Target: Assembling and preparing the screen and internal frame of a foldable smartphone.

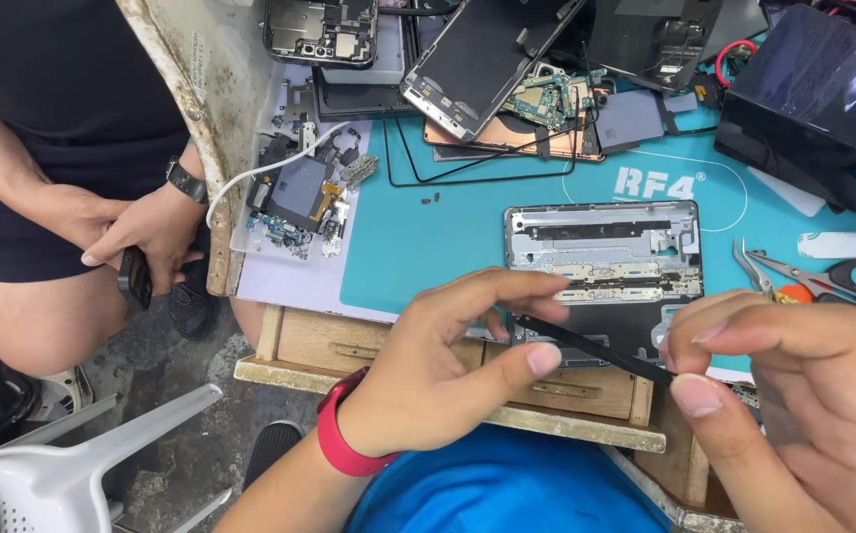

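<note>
A thin black strip (pixel 596 348) is stretched between both hands, just above the near edge of the bench. The left hand (pixel 448 365) pinches its left end between thumb and fingers, closed tight on it; the right hand (pixel 803 395) nips the right end between thumb and forefinger, equally closed. Right behind the strip, a grey phone frame (pixel 606 252) lies open on the teal mat (pixel 428 237). Scissors (pixel 843 281) rest to the frame's right. Further back, phone parts (pixel 507 79) pile up. At far left, a bystander's hand (pixel 147 237) grips a dark phone (pixel 135 278).
</note>
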